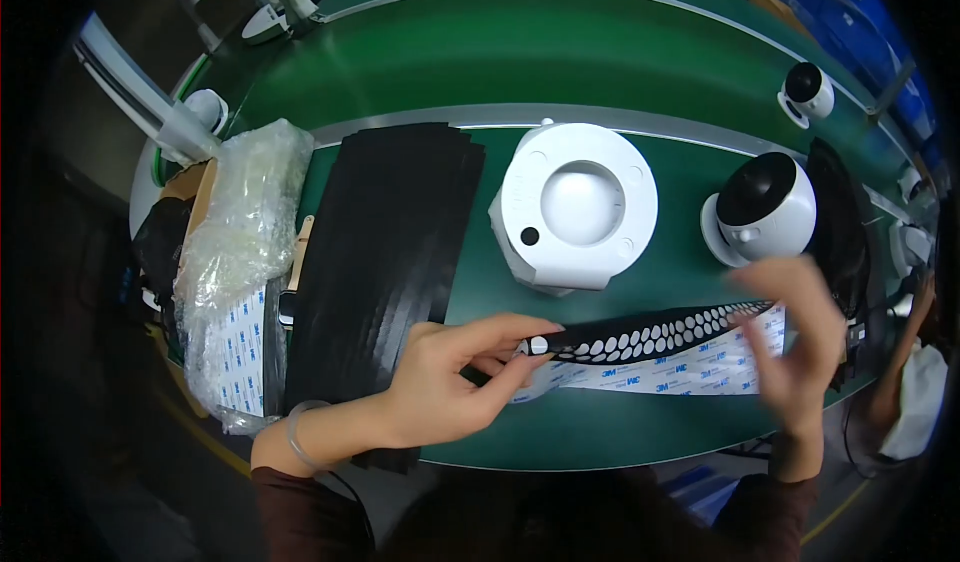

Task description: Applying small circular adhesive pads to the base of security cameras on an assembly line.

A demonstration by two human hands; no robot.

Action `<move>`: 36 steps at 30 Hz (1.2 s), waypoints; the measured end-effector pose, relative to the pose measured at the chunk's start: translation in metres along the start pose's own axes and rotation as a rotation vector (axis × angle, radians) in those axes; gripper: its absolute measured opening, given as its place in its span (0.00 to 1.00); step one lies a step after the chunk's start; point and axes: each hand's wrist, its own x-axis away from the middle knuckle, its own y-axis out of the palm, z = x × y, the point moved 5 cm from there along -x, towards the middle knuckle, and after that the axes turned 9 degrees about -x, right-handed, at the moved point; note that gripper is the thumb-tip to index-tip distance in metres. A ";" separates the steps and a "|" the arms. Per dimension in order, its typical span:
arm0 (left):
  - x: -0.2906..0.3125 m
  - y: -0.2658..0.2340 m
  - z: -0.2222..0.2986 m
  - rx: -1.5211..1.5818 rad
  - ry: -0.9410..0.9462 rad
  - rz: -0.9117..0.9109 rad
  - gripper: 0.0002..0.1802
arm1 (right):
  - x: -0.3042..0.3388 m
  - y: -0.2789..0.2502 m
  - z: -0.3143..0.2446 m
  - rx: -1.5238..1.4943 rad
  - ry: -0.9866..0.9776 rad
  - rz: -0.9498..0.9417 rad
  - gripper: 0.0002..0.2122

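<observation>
Dotted black strip (640, 339) lies slantwise above the near part of the green counter (620, 437), in front of the white ring-shaped housing (632, 197), with printed white film (665, 374) along its lower side. The left hand's (440, 382) grip pinches its left end between thumb and fingers; the right hand (803, 347) is blurred at the other end, so whether its grip holds anything cannot be told.

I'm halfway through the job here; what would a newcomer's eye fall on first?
Probably the big white housing with its round recess, near the middle of the green table. Next, the black strip with pale dots in front of it, pinched by the left hand at its left end. The round black-and-white device stands out to the housing's right.
</observation>
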 end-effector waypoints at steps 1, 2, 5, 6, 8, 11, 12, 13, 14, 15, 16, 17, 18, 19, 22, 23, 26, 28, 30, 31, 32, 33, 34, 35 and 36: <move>0.000 -0.001 0.004 -0.004 -0.002 -0.004 0.13 | -0.009 0.018 -0.017 -0.112 -0.088 -0.091 0.11; 0.001 -0.003 0.009 -0.003 -0.007 0.001 0.13 | -0.017 0.034 -0.026 -0.192 -0.104 -0.137 0.12; -0.001 -0.001 0.016 0.024 0.029 0.016 0.13 | -0.022 0.058 -0.030 -0.274 -0.092 -0.081 0.11; -0.002 -0.001 0.016 0.052 0.055 0.038 0.13 | -0.024 0.064 -0.026 -0.325 -0.034 -0.126 0.10; -0.004 -0.003 0.014 -0.016 0.114 0.053 0.12 | -0.025 0.077 -0.017 -0.470 0.045 -0.099 0.08; -0.006 -0.003 0.005 -0.030 0.128 0.092 0.10 | -0.029 0.085 -0.014 -0.525 0.153 -0.132 0.07; -0.005 -0.002 -0.002 -0.006 0.102 0.112 0.08 | -0.030 0.087 -0.014 -0.531 0.152 -0.141 0.07; -0.005 -0.002 -0.008 0.019 0.073 0.132 0.07 | -0.031 0.087 -0.015 -0.468 0.077 -0.129 0.08; -0.005 -0.002 -0.008 0.022 0.062 0.137 0.07 | -0.031 0.087 -0.016 -0.405 0.002 -0.117 0.08; -0.004 -0.005 -0.002 -0.056 0.096 0.160 0.06 | -0.031 0.088 -0.014 -0.412 0.004 -0.128 0.08; -0.003 -0.007 0.002 -0.134 0.133 0.178 0.05 | -0.031 0.087 -0.016 -0.423 -0.048 -0.104 0.08; -0.003 -0.007 0.001 -0.132 0.124 0.177 0.05 | -0.031 0.086 -0.019 -0.433 -0.099 -0.081 0.08; -0.002 -0.008 0.002 -0.197 0.169 0.197 0.05 | -0.031 0.087 -0.020 -0.439 -0.094 -0.085 0.08; -0.001 -0.008 0.004 -0.260 0.218 0.218 0.05 | -0.031 0.086 -0.023 -0.379 -0.126 -0.064 0.08; -0.002 -0.007 0.006 -0.266 0.254 0.247 0.05 | -0.030 0.084 -0.027 -0.295 -0.174 -0.056 0.08; -0.001 -0.008 0.006 -0.265 0.251 0.248 0.05 | -0.030 0.085 -0.028 -0.269 -0.195 -0.065 0.08; 0.001 -0.007 0.007 -0.282 0.243 0.227 0.05 | -0.029 0.085 -0.032 -0.220 -0.243 -0.049 0.08; 0.002 -0.008 0.009 -0.282 0.277 0.255 0.06 | -0.027 0.086 -0.032 -0.212 -0.239 -0.031 0.09; 0.002 -0.008 0.009 -0.282 0.290 0.263 0.06 | -0.027 0.085 -0.034 -0.203 -0.236 -0.011 0.09; 0.003 -0.008 0.009 -0.286 0.302 0.271 0.06 | -0.027 0.085 -0.034 -0.199 -0.245 -0.023 0.09; 0.003 -0.008 0.009 -0.284 0.300 0.272 0.06 | -0.027 0.085 -0.035 -0.195 -0.253 -0.035 0.09; 0.004 -0.008 0.009 -0.283 0.300 0.279 0.06 | -0.027 0.086 -0.035 -0.195 -0.254 -0.038 0.09; 0.004 -0.008 0.009 -0.281 0.303 0.283 0.06 | -0.027 0.085 -0.036 -0.193 -0.259 -0.036 0.09; 0.004 -0.008 0.010 -0.278 0.304 0.283 0.06 | -0.027 0.085 -0.036 -0.190 -0.264 -0.035 0.09; 0.004 -0.009 0.010 -0.278 0.304 0.287 0.05 | -0.027 0.085 -0.037 -0.188 -0.263 -0.036 0.09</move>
